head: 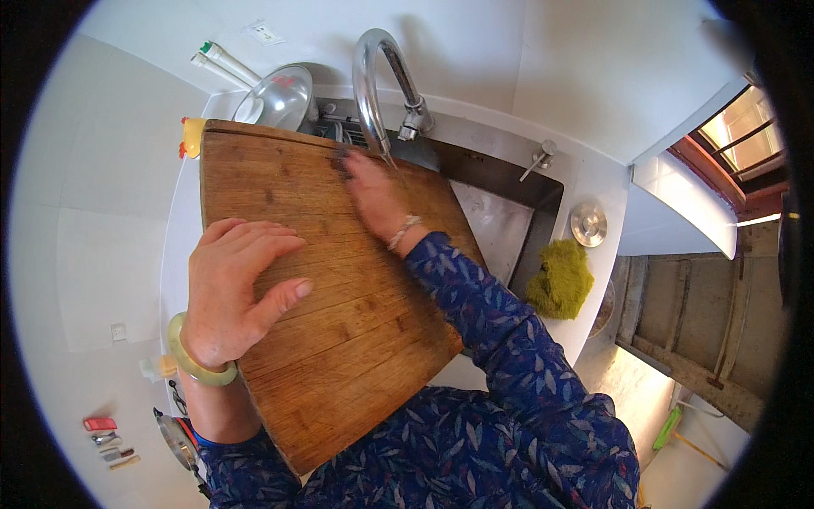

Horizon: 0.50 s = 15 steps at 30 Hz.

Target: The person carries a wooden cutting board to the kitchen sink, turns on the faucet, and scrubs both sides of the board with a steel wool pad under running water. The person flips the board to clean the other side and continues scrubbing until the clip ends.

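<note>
A large wooden cutting board [331, 299] lies tilted over the stainless steel sink [540, 216], its near corner close to my body. My left hand [238, 280] lies on the board by its left edge, thumb and fingers apart, with nothing seen in it. Toward the far edge, my right hand [375, 197] is on the board's surface, blurred by motion. Something small and dark shows at its fingertips, too blurred to name. Just above that hand curves the chrome faucet [365, 83], with a thin stream of water falling from its spout toward the board.
Right of the sink lie a green fuzzy cloth [559, 280] and a round metal lid [589, 224]. A soap dispenser [540, 159] stands at the sink's back rim. Behind the board's far left are a metal bowl [286, 98] and a yellow chicken-shaped object [192, 137].
</note>
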Tool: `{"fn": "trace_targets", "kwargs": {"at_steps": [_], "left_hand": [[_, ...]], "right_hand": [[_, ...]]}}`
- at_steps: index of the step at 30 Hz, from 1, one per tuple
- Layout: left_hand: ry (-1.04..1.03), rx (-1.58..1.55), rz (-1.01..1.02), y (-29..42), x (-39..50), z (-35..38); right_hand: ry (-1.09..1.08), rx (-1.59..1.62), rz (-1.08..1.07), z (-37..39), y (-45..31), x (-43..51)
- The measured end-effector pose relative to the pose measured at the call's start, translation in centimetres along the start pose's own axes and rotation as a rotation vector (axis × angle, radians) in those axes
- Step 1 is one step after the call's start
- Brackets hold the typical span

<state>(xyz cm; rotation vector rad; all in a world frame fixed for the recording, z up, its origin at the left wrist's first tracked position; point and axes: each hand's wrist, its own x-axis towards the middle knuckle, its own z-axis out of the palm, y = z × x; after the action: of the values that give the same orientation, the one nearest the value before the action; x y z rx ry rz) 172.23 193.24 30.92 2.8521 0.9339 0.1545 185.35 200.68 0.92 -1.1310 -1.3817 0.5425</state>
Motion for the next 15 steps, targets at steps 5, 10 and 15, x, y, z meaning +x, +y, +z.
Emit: {"fn": "trace_targets", "kwargs": {"at_steps": [5, 10, 15], "left_hand": [[0.014, -0.029, -0.015, 0.0, 0.1, -0.1], [0.011, -0.032, -0.022, -0.1, -0.1, 0.2], [0.002, -0.023, -0.036, -0.1, -0.1, 0.1]], "right_hand": [[-0.246, -0.377, 0.877, -5.2, 11.6, -8.1], [-0.086, -0.181, 0.452, -1.7, 5.8, -4.8], [0.046, 0.08, -0.032, 0.8, -5.0, 1.2]]}}
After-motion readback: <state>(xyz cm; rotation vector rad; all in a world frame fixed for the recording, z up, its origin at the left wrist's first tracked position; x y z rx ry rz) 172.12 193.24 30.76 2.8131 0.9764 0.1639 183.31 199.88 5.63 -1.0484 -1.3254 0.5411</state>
